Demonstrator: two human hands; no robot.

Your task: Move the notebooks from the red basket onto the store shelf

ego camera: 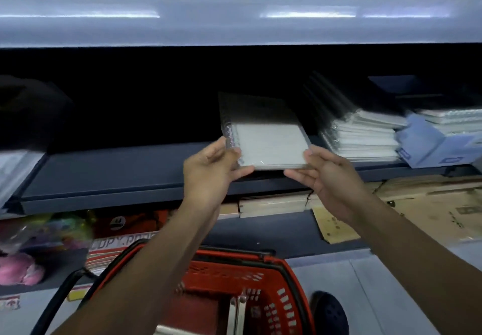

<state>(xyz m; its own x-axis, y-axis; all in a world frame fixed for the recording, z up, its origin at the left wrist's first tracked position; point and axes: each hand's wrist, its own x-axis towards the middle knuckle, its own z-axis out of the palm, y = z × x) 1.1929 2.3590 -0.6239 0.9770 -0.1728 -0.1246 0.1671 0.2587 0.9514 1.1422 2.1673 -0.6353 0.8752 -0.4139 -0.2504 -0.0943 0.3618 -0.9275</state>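
Observation:
A white spiral notebook [268,143] in clear plastic wrap lies half over the front of the dark store shelf [117,175], its far end in shadow. My left hand [208,170] grips its near left corner by the spiral. At the near right corner my right hand [326,175] pinches it, thumb on top. To the right on the same shelf sits a stack of wrapped white notebooks [365,139]. The red basket [250,290] stands below between my forearms; what it holds is mostly hidden.
A blue box [427,149] and more notebooks [453,120] fill the shelf's right end. A pale shelf board [234,19] hangs overhead. Below lie brown paper stacks [273,205], cardboard [430,214], red copy-paper packs [120,243] and pink items [20,269].

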